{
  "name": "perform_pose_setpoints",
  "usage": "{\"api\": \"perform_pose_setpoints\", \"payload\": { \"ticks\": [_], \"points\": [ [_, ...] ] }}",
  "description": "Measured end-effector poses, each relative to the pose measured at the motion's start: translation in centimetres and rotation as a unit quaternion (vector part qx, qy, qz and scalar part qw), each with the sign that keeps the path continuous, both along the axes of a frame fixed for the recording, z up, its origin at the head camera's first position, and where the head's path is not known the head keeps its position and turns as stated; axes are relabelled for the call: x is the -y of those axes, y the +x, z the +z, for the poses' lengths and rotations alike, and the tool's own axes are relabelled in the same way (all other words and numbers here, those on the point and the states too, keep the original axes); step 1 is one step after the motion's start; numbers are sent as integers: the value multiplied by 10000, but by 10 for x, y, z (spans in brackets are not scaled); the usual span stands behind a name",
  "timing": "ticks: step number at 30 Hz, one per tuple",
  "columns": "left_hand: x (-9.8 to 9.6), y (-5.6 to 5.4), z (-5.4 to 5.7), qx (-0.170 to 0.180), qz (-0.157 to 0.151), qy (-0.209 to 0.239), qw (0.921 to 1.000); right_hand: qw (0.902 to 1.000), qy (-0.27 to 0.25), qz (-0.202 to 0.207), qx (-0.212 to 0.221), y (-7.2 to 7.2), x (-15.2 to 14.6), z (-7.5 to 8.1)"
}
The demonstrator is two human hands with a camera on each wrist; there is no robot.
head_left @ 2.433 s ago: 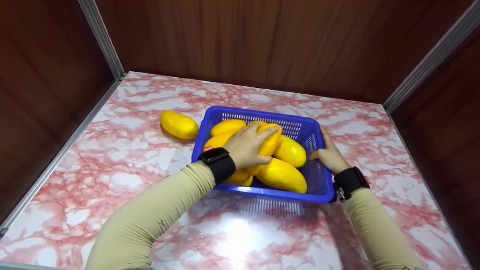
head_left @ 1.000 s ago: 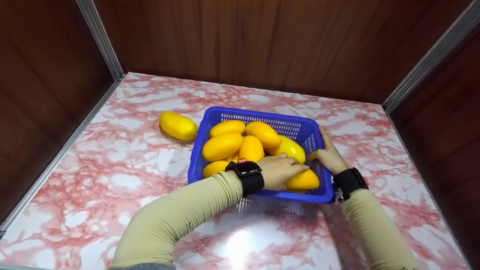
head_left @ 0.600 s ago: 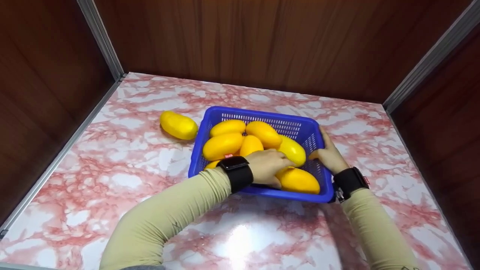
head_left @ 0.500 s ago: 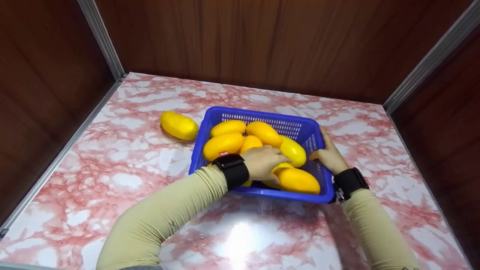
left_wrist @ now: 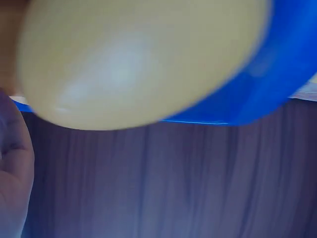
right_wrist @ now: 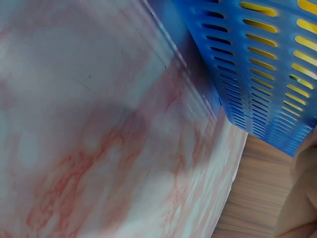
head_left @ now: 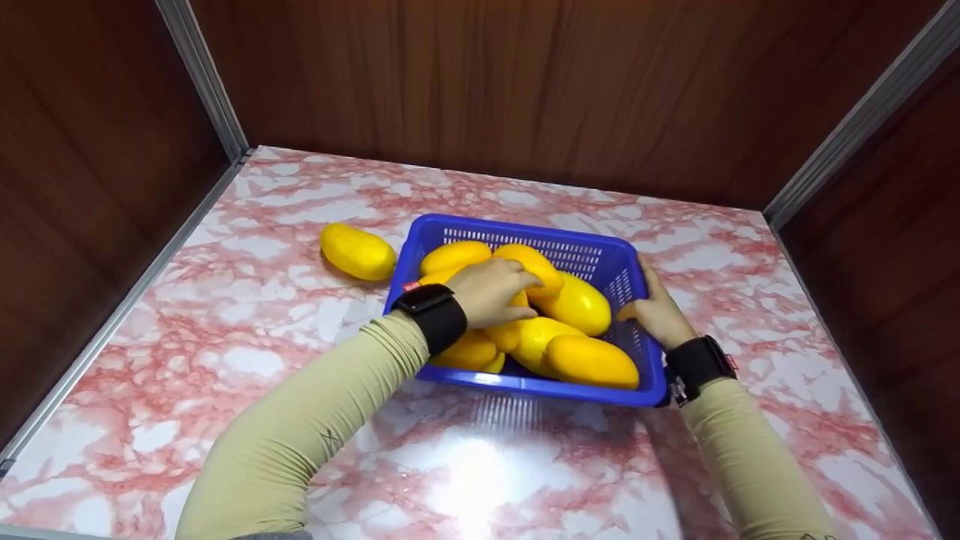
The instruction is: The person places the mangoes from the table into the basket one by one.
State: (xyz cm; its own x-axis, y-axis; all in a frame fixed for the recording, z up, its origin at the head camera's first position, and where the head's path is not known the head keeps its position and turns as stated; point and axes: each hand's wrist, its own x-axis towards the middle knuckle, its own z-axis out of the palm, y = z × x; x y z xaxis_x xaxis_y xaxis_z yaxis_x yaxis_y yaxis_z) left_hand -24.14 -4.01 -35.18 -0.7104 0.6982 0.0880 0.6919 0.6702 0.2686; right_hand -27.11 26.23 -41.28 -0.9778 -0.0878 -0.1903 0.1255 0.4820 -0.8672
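A blue plastic basket (head_left: 525, 386) with slotted walls stands on the table, holding several smooth yellow mangoes (head_left: 592, 362). My left hand (head_left: 491, 291) is over the middle of the pile, its thumb and fingers spread above a mango (head_left: 519, 301) that it mostly covers. A mango (left_wrist: 138, 64) fills the upper part of the left wrist view, with part of the hand at the left edge. My right hand (head_left: 664, 315) grips the basket's right wall, thumb inside and fingers outside; the right wrist view shows that wall (right_wrist: 233, 74) from outside.
One knobbly yellow mango (head_left: 358, 252) lies on the table just left of the basket. The tabletop (head_left: 262, 360) is pink-and-white marbled. Dark wood-grain panels (head_left: 510, 82) with metal corner strips enclose the back and both sides.
A mango that my left hand held was set down at the basket's front right and let go. That hand then moved back left over the middle. My right hand stayed on the basket.
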Motion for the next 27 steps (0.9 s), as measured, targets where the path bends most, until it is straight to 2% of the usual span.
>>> {"api": "perform_pose_setpoints", "payload": {
  "ticks": [6, 12, 18, 27],
  "points": [
    [16, -7, 0, 66, 434, 41, 9990, 9999, -49, 34, -93, 0, 0, -1],
    [26, -9, 3, 139, 460, 581, 9972, 9999, -87, 29, -120, -1, 0, -2],
    [37, -14, 0, -206, 576, 884, 9942, 9997, -70, 65, -237, 1, 1, -2],
    [59, -24, -5, -556, 1119, 934, 9878, 10000, -65, 7, -42, -1, 0, -1]
  ]
}}
